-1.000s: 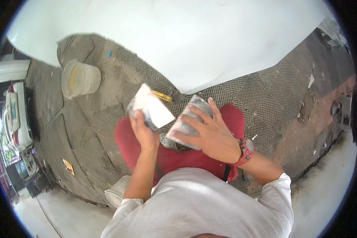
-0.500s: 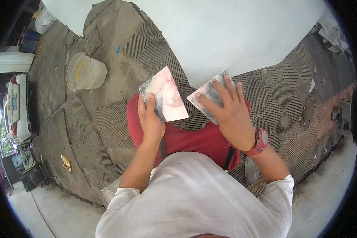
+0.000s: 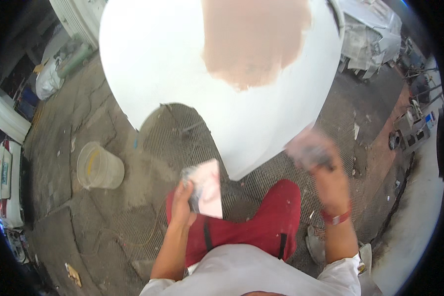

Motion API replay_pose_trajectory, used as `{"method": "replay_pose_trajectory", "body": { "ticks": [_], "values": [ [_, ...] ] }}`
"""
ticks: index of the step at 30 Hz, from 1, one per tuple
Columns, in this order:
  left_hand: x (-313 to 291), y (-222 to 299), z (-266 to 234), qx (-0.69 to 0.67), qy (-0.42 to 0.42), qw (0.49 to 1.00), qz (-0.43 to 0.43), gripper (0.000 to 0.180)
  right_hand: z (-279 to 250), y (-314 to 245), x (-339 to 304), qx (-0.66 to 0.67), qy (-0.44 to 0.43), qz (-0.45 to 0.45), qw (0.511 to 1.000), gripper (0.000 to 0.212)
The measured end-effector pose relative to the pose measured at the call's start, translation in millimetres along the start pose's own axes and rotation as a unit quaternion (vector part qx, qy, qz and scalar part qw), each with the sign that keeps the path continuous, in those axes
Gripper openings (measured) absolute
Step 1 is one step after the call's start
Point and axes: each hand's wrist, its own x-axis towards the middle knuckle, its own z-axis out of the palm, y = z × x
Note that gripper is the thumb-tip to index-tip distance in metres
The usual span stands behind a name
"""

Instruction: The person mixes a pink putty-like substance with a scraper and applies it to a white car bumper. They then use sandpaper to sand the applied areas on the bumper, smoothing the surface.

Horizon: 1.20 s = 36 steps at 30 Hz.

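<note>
My left hand (image 3: 182,204) is closed on the lower left edge of a flat plate (image 3: 210,187) smeared with pale pink paste and grey stains. To the right, my right hand (image 3: 333,180) is blurred by motion. It grips a spreader plate (image 3: 306,147), also smeared, beside the lower right edge of a large white curved panel (image 3: 158,64), which looks like vehicle bodywork. Whether the spreader touches the panel I cannot tell. A broad brownish-pink patch (image 3: 254,42) of filler covers the panel's upper middle. The panel's pointed lower end is just above my knees.
A translucent bucket (image 3: 106,170) stands on the worn, ridged floor (image 3: 54,167) at left. Farther left is the rear of a white car (image 3: 14,192). Wrapped pale parts (image 3: 367,39) lie at the far right, near a whitish wall (image 3: 414,222).
My view has tilted up, bringing the filler patch into sight. My right hand has swung away from the left plate, out to the panel's right edge. My left hand still holds its plate.
</note>
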Motion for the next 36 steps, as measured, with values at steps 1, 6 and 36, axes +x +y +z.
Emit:
{"method": "replay_pose_trajectory", "body": {
  "ticks": [1,6,36],
  "values": [
    [1.9,1.6,-0.9,0.016,-0.039,0.998,-0.035,0.047,-11.4,-27.0,14.7,0.087,0.0,-0.05,0.995,0.057],
    [35.1,12.2,34.6,0.197,-0.181,0.964,0.011,0.058,17.4,-179.1,115.7,-0.1,-0.064,-0.385,0.915,0.051],
    [93.7,0.1,54.2,0.306,-0.263,0.912,0.076,0.049,165.1,-332.2,332.6,-0.579,-0.044,-0.355,0.732,0.065]
  ]
}}
